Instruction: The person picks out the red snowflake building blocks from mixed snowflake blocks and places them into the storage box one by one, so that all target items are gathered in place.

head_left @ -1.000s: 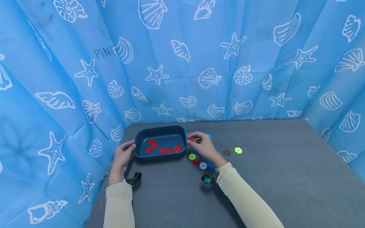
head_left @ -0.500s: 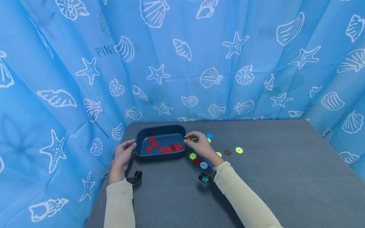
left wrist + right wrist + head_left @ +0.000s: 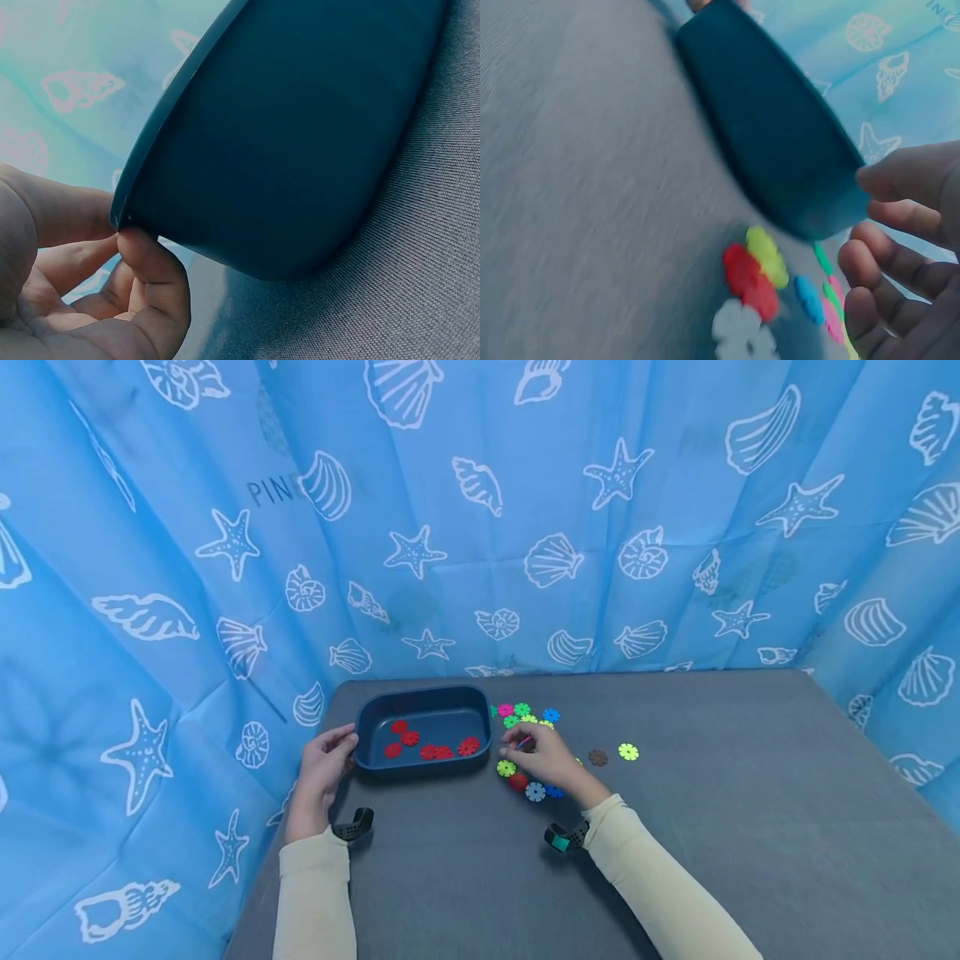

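My left hand (image 3: 326, 768) pinches the left rim of a deep dark blue tray (image 3: 423, 767); the left wrist view shows thumb and finger meeting at the tray's rim (image 3: 161, 116). Several red interlocking discs (image 3: 468, 746) lie inside along the tray floor. Just right of the tray, my right hand (image 3: 543, 756) hovers low over loose discs, fingers loosely bent. In the right wrist view its fingers (image 3: 911, 169) are apart with no disc held, overlapping the tray's edge. Below them are a red disc (image 3: 750, 283), a yellow-green disc (image 3: 766, 256) and a pale disc (image 3: 742, 330).
More discs in green (image 3: 522, 709), pink (image 3: 506, 710) and blue (image 3: 551, 715) lie behind the right hand. A brown disc (image 3: 597, 757) and a yellow-green disc (image 3: 628, 752) sit farther right on the grey tabletop (image 3: 750, 818). A blue shell-print curtain (image 3: 480, 527) hangs behind.
A red disc has dropped from my right hand into the tray's right part. That hand has then drawn back right and down over the loose discs. The left hand stays at the rim.
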{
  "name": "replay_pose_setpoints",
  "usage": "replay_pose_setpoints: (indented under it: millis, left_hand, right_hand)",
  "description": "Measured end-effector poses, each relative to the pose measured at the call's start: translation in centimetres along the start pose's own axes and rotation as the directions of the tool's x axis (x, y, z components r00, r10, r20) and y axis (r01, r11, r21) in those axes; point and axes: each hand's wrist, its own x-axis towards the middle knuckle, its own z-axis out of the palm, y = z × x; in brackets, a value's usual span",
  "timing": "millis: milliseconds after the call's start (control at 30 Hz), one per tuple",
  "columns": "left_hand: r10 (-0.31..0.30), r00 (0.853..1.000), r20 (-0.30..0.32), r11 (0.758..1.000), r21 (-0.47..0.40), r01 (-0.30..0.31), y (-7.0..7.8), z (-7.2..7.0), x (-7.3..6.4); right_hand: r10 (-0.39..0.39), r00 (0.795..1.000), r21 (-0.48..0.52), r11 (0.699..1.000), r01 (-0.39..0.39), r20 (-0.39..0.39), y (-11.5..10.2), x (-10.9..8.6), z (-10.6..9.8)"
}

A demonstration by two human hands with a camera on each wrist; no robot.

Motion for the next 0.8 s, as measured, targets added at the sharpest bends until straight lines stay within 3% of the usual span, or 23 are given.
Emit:
replay_pose_setpoints:
  millis: [367,800]
  left_hand:
    - [-0.009,1.000,0.000,1.000,-0.005,0.009,0.2,0.1,-0.1]
    - [0.012,1.000,-0.021,1.000,-0.009,-0.012,0.1,0.3,-0.3]
  right_hand:
    - [-0.014,0.992,-0.133,0.991,0.031,0.125,1.4,-2.0,-0.9]
    - [-0.022,0.990,-0.192,0.980,0.049,0.142,2.1,-2.3,-0.6]
